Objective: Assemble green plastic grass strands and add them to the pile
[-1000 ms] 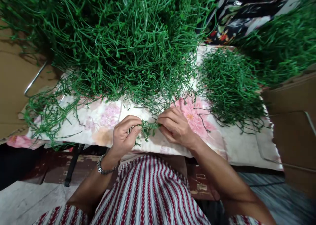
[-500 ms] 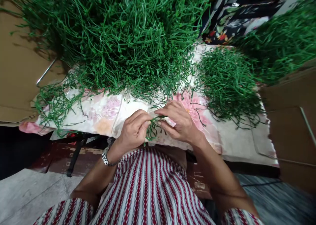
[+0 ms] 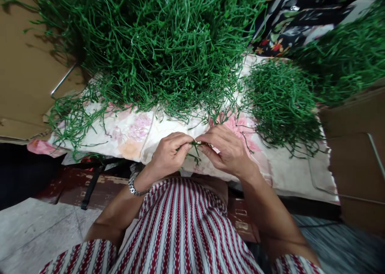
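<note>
While both forearms are stretched forward and angled inward, the two hands are brought together above the near part of the flowered cloth (image 3: 165,128), their fingertips almost meeting. The left hand (image 3: 172,150) is held with its back turned up, the fingers bent and the thumb pressed toward the index finger; a metal watch band (image 3: 132,187) is worn at its wrist. The right hand (image 3: 226,150) is arched at a slant, its fingers curled toward the left fingertips and its thumb lowered beneath them. Both grips are closed to a narrow pinch, and a small green sprig (image 3: 195,145) is held between them. It is stretched across the slight gap between the fingertips, and a few short ends are left hanging below the grip, over the cloth. How much of it is covered by the fingers cannot be told. Beyond the hands, a large heap of stems (image 3: 168,57) is piled up; a smaller heap (image 3: 284,103) is set to the right, and loose stems (image 3: 73,125) are spread at the left.
</note>
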A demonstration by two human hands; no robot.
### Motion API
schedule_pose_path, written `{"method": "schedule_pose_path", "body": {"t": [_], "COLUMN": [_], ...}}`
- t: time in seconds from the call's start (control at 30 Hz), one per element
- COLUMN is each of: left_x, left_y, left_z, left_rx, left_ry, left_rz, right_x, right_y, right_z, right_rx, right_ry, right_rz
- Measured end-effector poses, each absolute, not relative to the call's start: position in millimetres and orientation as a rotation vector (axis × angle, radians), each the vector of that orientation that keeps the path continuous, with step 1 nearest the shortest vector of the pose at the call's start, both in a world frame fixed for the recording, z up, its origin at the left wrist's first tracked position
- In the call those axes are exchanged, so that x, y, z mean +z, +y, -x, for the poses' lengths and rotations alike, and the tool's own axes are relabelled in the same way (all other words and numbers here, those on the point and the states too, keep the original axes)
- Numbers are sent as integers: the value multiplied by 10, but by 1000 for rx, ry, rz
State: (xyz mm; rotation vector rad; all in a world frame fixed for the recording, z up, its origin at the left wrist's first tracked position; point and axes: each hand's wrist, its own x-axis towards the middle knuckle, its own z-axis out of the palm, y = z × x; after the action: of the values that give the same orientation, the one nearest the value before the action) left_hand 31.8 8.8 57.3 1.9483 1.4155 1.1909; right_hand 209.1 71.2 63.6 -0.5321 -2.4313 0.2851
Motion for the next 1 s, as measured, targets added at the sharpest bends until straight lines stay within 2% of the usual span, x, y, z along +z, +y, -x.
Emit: {"method": "schedule_pose_path", "body": {"t": [0.13, 0.37, 0.6, 0.73, 0.83, 1.0], "left_x": [570, 661, 715, 803, 814, 764], "left_y": [148, 231, 340, 331, 339, 349], "left_z": [-271, -71, 9, -167, -277, -309], "left_rx": [1344, 1480, 1140, 1197, 1108, 1072], "left_ry": [1433, 1386, 1667, 1569, 1489, 1391], "left_rz": [-1841, -2032, -2279, -2417, -2467, -2238], "right_x": [553, 496, 698, 753, 781, 779], "right_y": [842, 980, 955, 965, 965, 977], "right_z": [-2189, -2355, -2408, -2371, -2345, -2348], "right_rx": [292, 228, 391, 393, 395, 341], "right_ry": [-2525, -2577, -2463, -2514, -2529, -2518], "right_rz": [650, 782, 774, 717, 684, 661]}}
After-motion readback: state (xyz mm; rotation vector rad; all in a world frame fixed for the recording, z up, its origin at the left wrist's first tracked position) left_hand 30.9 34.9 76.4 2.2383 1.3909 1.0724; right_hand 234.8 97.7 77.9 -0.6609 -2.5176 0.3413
